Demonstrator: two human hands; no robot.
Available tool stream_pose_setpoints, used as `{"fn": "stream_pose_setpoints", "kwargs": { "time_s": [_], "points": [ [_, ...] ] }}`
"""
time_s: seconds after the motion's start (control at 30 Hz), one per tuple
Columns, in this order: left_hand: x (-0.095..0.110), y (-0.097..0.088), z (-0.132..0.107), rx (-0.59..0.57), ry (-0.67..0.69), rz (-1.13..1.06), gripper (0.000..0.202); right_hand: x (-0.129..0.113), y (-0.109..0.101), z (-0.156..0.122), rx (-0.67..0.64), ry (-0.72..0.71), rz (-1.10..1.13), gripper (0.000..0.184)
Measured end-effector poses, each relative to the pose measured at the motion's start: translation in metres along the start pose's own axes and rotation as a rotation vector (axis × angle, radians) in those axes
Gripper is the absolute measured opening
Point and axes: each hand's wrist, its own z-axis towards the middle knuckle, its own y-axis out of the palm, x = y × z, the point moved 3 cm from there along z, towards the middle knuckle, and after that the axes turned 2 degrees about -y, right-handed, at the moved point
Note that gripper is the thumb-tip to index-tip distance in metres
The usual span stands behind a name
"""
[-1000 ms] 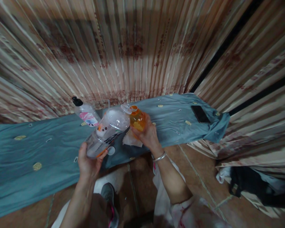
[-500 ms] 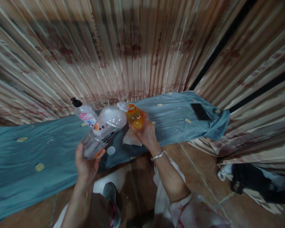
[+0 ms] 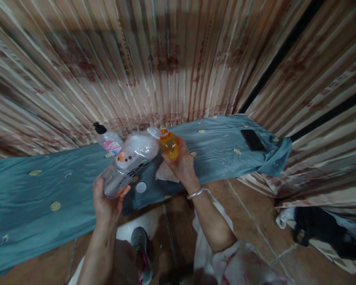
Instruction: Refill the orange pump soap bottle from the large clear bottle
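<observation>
My left hand [image 3: 106,202] grips the base of a large clear plastic bottle [image 3: 129,162] that is tipped over, its open mouth against the mouth of a small bottle. My right hand [image 3: 180,165] is wrapped round that small orange bottle [image 3: 167,144], which stands upright above a table covered in a teal cloth [image 3: 47,186]. A white round cap [image 3: 141,187] and a crumpled white tissue [image 3: 166,174] lie on the cloth under the bottles. A silver bangle [image 3: 198,192] sits on my right wrist.
A clear bottle with a black cap and pink label [image 3: 108,139] stands behind the big bottle. A black phone [image 3: 253,140] lies on the cloth's far right. Striped curtains [image 3: 172,63] hang behind. A dark bag [image 3: 323,233] sits on the tiled floor at right.
The big bottle's base has risen a little in my left hand, so it tilts steeper toward the orange bottle. Both hands hold as before; the view shifted slightly.
</observation>
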Motion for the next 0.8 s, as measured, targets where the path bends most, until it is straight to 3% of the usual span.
{"fn": "stream_pose_setpoints", "kwargs": {
  "time_s": [0.17,0.8],
  "points": [
    [0.0026,0.0039,-0.002,-0.008,0.056,0.014,0.055,0.0032,0.0009,-0.0003,0.005,0.0,-0.035,0.066],
    [0.0016,0.004,-0.0041,-0.013,0.068,0.011,0.053,0.0067,0.0026,-0.0039,0.037,-0.03,-0.054,0.066]
  ]
}}
